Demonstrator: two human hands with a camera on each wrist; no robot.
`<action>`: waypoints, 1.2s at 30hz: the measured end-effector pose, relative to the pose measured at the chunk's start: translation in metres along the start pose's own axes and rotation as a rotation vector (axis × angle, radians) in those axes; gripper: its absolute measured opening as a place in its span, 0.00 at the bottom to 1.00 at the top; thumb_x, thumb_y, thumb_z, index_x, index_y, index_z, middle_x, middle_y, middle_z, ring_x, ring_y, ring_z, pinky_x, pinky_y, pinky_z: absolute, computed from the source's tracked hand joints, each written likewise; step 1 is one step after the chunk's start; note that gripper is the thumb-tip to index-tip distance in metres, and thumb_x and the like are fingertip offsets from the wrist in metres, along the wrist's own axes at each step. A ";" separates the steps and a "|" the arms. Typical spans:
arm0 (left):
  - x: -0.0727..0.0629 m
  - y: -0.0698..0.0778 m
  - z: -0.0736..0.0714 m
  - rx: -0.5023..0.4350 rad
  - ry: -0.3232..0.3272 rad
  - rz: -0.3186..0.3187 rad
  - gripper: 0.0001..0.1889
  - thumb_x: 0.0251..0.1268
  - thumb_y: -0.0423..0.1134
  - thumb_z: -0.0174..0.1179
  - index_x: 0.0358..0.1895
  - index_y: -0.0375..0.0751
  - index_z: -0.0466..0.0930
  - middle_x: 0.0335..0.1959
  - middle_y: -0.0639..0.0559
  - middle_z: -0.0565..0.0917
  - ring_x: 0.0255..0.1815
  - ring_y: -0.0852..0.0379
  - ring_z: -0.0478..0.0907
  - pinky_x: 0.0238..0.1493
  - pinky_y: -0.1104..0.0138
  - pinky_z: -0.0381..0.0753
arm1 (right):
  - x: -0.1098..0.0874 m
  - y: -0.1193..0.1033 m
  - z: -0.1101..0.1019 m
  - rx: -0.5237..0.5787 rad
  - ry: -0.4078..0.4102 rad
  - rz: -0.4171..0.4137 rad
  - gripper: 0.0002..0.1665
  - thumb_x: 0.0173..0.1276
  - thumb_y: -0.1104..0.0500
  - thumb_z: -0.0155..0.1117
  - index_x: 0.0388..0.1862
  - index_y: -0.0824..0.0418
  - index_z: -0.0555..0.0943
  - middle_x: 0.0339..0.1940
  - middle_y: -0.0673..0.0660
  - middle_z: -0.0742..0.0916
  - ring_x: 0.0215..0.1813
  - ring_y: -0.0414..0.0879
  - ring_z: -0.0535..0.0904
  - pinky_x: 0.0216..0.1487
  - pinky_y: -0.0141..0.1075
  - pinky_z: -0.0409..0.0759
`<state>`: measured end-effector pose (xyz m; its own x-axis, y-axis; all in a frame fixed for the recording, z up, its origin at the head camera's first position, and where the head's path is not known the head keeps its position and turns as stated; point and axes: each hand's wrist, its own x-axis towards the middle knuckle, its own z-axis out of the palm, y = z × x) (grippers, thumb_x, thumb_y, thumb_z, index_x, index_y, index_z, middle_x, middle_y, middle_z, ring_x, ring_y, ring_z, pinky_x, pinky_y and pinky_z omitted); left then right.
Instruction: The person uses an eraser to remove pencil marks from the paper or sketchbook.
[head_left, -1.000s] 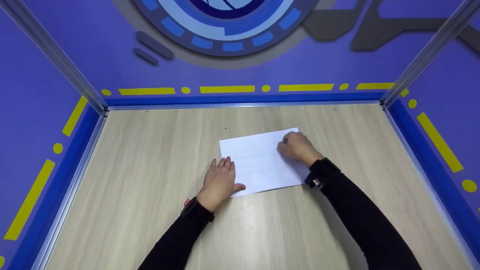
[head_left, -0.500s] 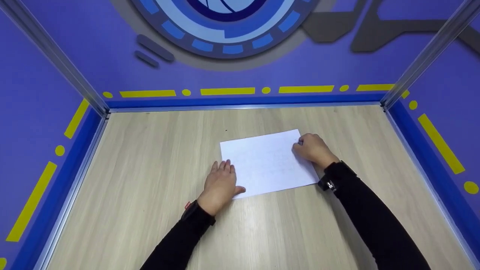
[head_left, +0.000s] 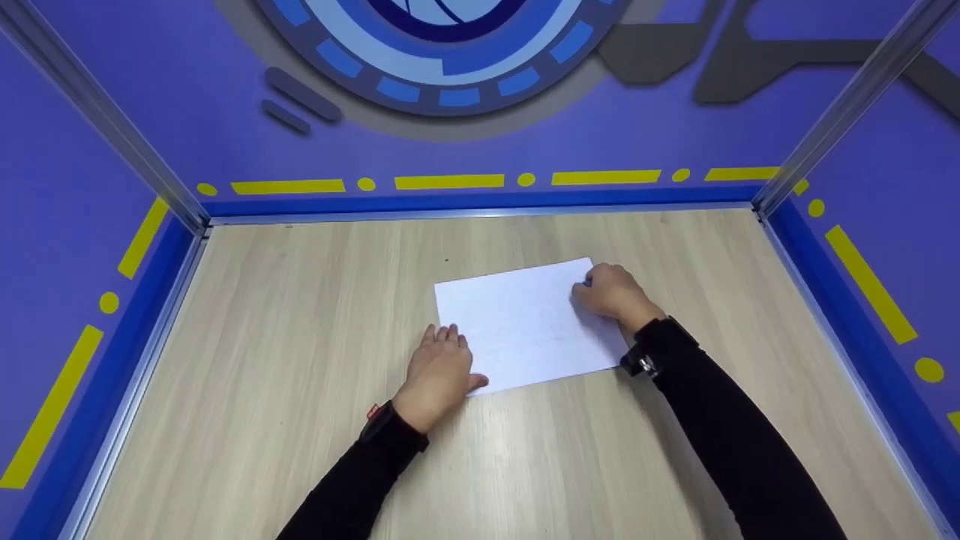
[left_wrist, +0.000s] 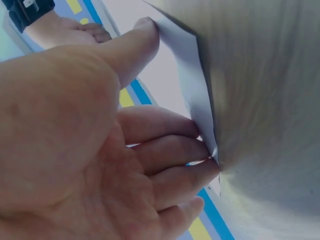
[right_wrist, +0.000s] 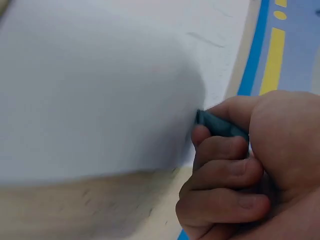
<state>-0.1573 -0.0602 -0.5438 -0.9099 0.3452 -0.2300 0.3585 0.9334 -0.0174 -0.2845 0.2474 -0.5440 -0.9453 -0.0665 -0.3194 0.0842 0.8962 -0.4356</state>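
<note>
A sheet of white paper (head_left: 517,322) lies slightly turned on the wooden table, with faint grey marks on it. My left hand (head_left: 439,371) rests on its near left edge, thumb spread out over the sheet. In the left wrist view, the fingertips (left_wrist: 197,132) touch the paper's edge, which lifts a little off the table. Near the sheet's right edge, my right hand (head_left: 616,292) pinches a small dark teal block (right_wrist: 222,125) between thumb and curled fingers. Its tip meets the paper. Most of the block is hidden in the hand, so its kind is unclear.
The light wooden table (head_left: 300,337) is bounded by metal rails and purple-blue panels with yellow dashes. A tiny dark speck (head_left: 447,260) lies behind the paper. Small dark specks (right_wrist: 112,204) are scattered beside the sheet in the right wrist view.
My right hand has moved right across the sheet to its edge, then slightly back left, with the block still pinched. The left hand has stayed on the paper's left edge.
</note>
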 end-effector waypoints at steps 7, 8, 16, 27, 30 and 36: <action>0.000 -0.001 0.000 0.005 0.019 0.009 0.47 0.74 0.68 0.64 0.76 0.27 0.77 0.79 0.33 0.78 0.83 0.38 0.75 0.89 0.48 0.67 | 0.001 -0.059 0.028 0.013 -0.074 -0.135 0.21 0.81 0.47 0.56 0.34 0.62 0.79 0.41 0.63 0.83 0.47 0.56 0.79 0.54 0.51 0.81; 0.000 -0.001 0.000 0.005 0.026 0.011 0.47 0.74 0.68 0.64 0.76 0.27 0.77 0.79 0.33 0.78 0.82 0.38 0.75 0.89 0.48 0.67 | 0.001 -0.069 0.033 0.013 -0.072 -0.154 0.20 0.80 0.47 0.57 0.32 0.60 0.78 0.40 0.62 0.84 0.46 0.56 0.79 0.54 0.51 0.82; 0.000 -0.003 0.004 0.019 0.132 0.036 0.47 0.68 0.69 0.69 0.70 0.24 0.82 0.73 0.32 0.84 0.75 0.38 0.81 0.83 0.47 0.74 | 0.020 -0.141 0.088 -0.025 -0.048 -0.263 0.21 0.76 0.49 0.60 0.26 0.59 0.83 0.34 0.60 0.88 0.38 0.54 0.82 0.49 0.51 0.86; 0.000 -0.001 0.001 0.062 0.123 0.020 0.48 0.68 0.70 0.69 0.71 0.26 0.82 0.74 0.34 0.84 0.74 0.40 0.83 0.81 0.49 0.76 | 0.042 -0.152 0.106 -0.088 -0.055 -0.262 0.20 0.71 0.46 0.66 0.21 0.54 0.82 0.31 0.54 0.88 0.37 0.51 0.81 0.43 0.46 0.82; 0.001 0.000 0.000 0.068 0.100 0.017 0.48 0.69 0.71 0.67 0.71 0.27 0.82 0.74 0.35 0.83 0.75 0.39 0.81 0.82 0.49 0.75 | 0.037 -0.147 0.100 -0.064 -0.057 -0.260 0.18 0.72 0.46 0.67 0.29 0.57 0.88 0.36 0.57 0.90 0.42 0.54 0.82 0.48 0.47 0.83; 0.002 0.000 0.001 0.039 0.048 0.004 0.48 0.71 0.71 0.66 0.74 0.27 0.79 0.77 0.34 0.81 0.79 0.39 0.78 0.85 0.49 0.72 | 0.029 -0.143 0.096 -0.053 -0.056 -0.260 0.17 0.72 0.47 0.65 0.36 0.59 0.90 0.44 0.61 0.91 0.50 0.56 0.84 0.58 0.52 0.84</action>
<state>-0.1592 -0.0597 -0.5451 -0.9170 0.3545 -0.1830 0.3695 0.9276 -0.0543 -0.2940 0.0750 -0.5715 -0.9141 -0.3198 -0.2491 -0.1770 0.8678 -0.4644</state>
